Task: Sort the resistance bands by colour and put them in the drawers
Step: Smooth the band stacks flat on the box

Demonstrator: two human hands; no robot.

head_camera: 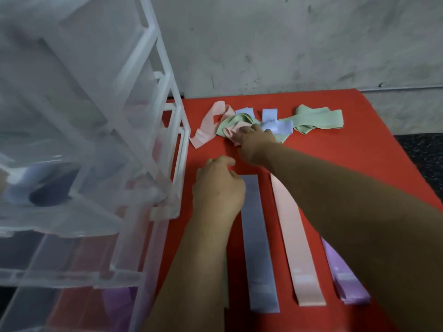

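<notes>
Gripping the tangled pink band (233, 131) with right fingers (249, 128), I risk dragging green bands (239, 119) along; left fingers (227, 162) curled, hold unclear.

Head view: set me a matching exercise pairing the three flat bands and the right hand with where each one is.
Things:
1. blue flat band
2. pink flat band
3. purple band
4. right hand

Places:
A. on the tangled pile at the far end of the mat
B. between the other two flat bands
C. nearest the mat's right edge
D. just beside the left hand

Pairs: 1-D; 2-B; 3-C; 4-A
</notes>
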